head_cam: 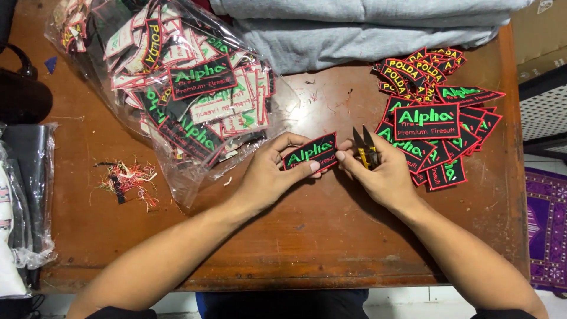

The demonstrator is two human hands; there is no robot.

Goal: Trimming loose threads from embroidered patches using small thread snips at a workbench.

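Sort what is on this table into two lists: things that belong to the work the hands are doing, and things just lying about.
In the work:
- left hand, holding black patch
- right hand, holding thread snips
- bag of patches
- patch pile

Lying about:
- grey cloth
- thread scraps
- black object at table's edge

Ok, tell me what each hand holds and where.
Left hand pinches the black patch at its left end; right hand grips the yellow-handled snips by the handle.

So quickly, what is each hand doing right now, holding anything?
Left hand: closed on a black embroidered patch, pinched between thumb and fingers.
Right hand: closed around small thread snips, its thumb also touching the patch's end.
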